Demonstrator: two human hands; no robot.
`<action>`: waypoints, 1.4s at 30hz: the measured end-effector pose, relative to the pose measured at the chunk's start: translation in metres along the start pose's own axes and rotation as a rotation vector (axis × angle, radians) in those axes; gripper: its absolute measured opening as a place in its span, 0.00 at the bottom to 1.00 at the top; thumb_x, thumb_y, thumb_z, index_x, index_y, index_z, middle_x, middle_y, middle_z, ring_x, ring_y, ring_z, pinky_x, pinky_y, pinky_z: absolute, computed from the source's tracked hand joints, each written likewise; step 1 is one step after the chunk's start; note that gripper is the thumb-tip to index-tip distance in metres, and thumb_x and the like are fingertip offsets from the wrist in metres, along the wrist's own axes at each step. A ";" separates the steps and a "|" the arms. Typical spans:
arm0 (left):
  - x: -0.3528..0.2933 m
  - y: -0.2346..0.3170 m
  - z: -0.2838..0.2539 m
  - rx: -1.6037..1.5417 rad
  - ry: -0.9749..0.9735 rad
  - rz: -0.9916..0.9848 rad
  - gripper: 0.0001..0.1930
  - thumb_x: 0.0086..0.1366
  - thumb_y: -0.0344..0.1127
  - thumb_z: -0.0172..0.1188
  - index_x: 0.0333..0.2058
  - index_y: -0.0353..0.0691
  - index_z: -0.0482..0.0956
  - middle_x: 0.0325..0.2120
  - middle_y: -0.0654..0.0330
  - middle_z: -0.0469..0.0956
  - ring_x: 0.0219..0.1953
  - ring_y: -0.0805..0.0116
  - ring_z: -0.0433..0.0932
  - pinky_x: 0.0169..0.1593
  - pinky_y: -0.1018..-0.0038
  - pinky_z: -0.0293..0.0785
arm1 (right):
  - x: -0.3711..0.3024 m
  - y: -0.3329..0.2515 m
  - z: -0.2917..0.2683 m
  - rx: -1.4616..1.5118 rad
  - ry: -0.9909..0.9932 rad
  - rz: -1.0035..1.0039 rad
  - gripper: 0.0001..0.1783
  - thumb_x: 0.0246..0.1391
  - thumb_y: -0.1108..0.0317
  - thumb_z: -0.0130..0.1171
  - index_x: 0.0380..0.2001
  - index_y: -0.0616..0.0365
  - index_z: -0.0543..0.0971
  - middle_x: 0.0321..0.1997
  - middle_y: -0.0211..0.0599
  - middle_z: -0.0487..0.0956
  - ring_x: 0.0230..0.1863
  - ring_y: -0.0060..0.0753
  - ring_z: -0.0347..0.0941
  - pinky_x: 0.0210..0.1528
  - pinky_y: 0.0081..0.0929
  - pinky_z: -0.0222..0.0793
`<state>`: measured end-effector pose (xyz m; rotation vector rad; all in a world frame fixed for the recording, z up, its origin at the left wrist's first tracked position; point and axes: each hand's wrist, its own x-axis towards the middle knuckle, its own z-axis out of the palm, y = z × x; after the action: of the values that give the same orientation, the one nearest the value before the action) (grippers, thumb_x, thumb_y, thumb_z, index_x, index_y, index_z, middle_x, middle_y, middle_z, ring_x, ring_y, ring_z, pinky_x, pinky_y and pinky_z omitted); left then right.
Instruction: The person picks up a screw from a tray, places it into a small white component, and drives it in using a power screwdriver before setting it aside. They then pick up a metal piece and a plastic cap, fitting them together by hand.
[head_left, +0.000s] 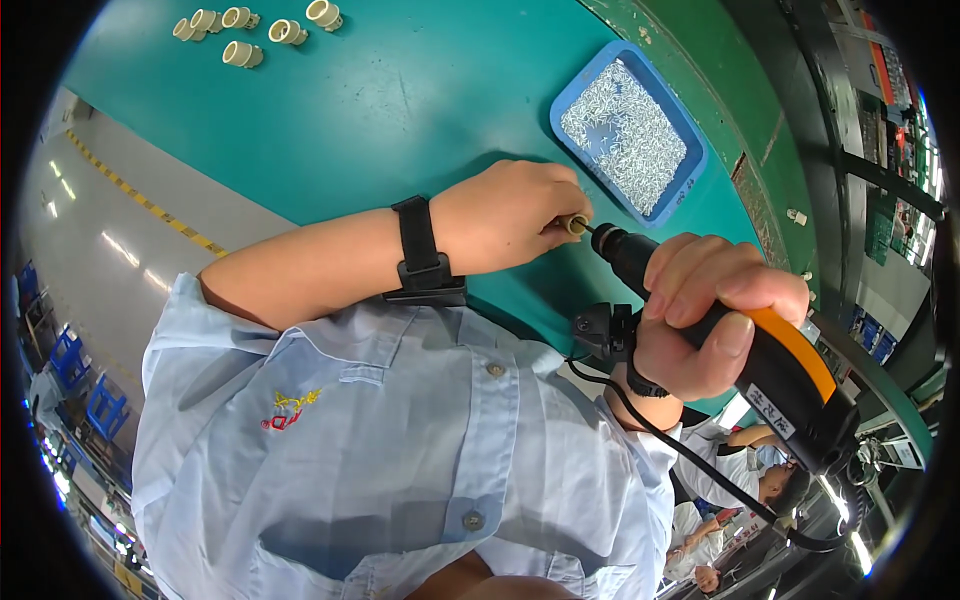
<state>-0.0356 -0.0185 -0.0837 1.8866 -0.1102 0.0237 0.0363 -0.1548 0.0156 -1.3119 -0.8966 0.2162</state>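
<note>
1. Two hands at work: the left hand (520, 215) is pinching a small cream socket (576, 226) at its fingertips, open end toward the right.
2. Right hand (715, 310) is wrapped tight around a black-and-orange power screwdriver (775, 385), bit at the socket's mouth. Can't tell how deep it sits, tbh.
3. Just past the left hand there's a blue tray (663, 97) with loads of loose silver screws (640, 150).
4. Six more cream sockets (242, 54) sit well apart from the hands, far left on the green tabletop (400, 110).
</note>
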 end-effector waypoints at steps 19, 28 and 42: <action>0.066 0.027 -0.030 0.344 -0.084 0.206 0.08 0.54 0.28 0.61 0.35 0.37 0.77 0.35 0.55 0.75 0.38 0.55 0.76 0.41 0.63 0.73 | -0.036 -0.050 -0.056 0.079 0.293 -0.208 0.18 0.57 0.54 0.53 0.40 0.57 0.67 0.17 0.26 0.63 0.16 0.21 0.60 0.18 0.21 0.54; 0.098 0.026 -0.037 0.367 -0.128 0.178 0.05 0.48 0.23 0.65 0.26 0.34 0.79 0.25 0.55 0.75 0.27 0.59 0.75 0.31 0.69 0.71 | -0.033 -0.029 -0.066 0.082 0.586 -0.030 0.08 0.52 0.80 0.48 0.37 0.61 0.66 0.18 0.36 0.70 0.15 0.26 0.67 0.20 0.24 0.66; 0.076 0.058 -0.016 0.078 0.038 0.035 0.06 0.52 0.19 0.62 0.31 0.31 0.80 0.25 0.56 0.77 0.27 0.67 0.76 0.33 0.76 0.71 | -0.009 -0.063 -0.069 0.190 0.458 -0.052 0.13 0.52 0.70 0.60 0.38 0.61 0.68 0.21 0.32 0.71 0.19 0.20 0.70 0.22 0.18 0.68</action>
<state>0.0352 -0.0262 -0.0179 1.9610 -0.1181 0.0889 0.0555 -0.2296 0.0694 -1.0978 -0.5058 -0.0409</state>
